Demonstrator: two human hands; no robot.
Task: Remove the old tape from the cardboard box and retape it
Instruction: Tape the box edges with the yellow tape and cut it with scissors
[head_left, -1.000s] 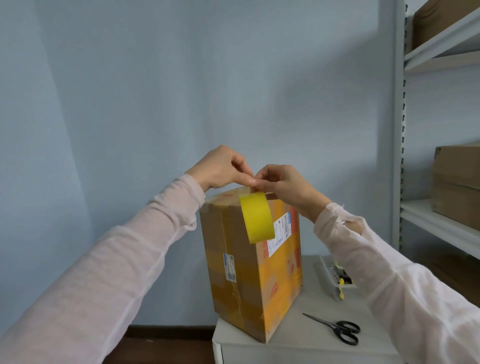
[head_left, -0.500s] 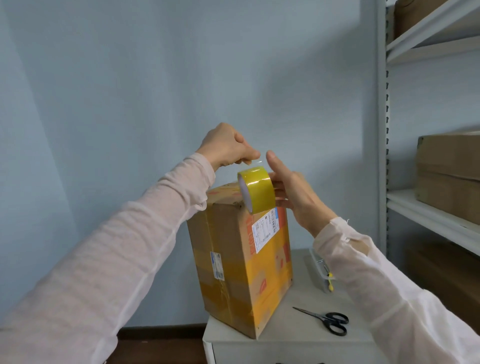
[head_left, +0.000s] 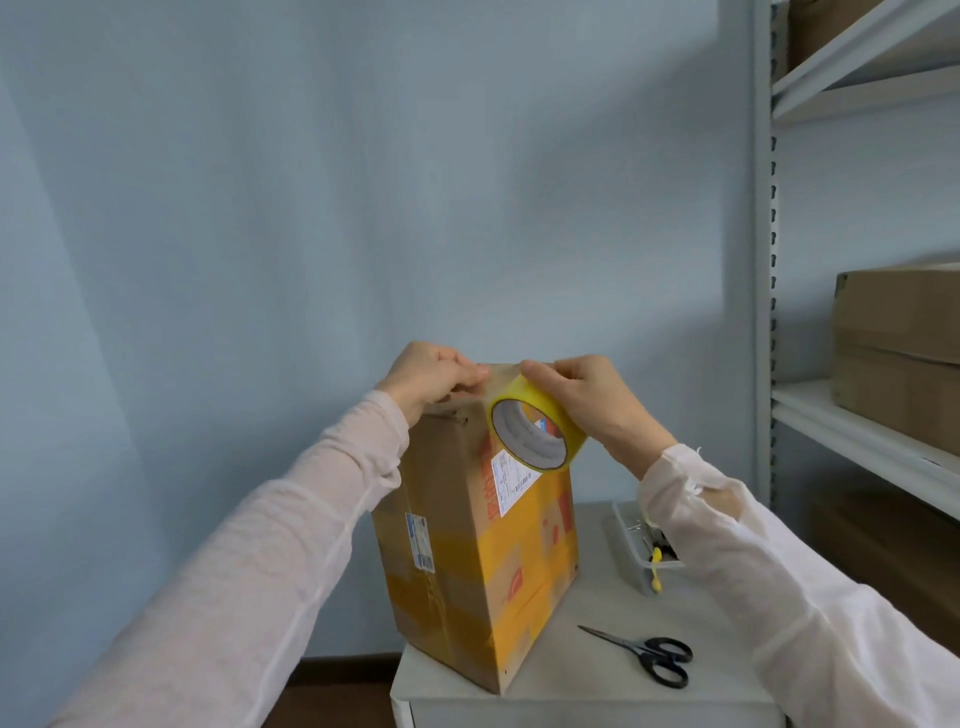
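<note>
While one tall brown-and-yellow cardboard box (head_left: 467, 545) stands upright on the white table (head_left: 597, 696), both hands meet at its top edge. The left hand (head_left: 431, 376), fingers curled, pinches the loose tape end (head_left: 501, 374) there. The right hand (head_left: 587, 400) grips the single yellow tape roll (head_left: 527, 436) just beside it. One pair of black scissors (head_left: 649, 654) and one grey tray (head_left: 636, 561) lie right of the box.

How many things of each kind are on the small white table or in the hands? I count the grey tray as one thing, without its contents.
cardboard box: 1
tape roll: 1
scissors: 1
grey tray: 1
Total: 4
</note>
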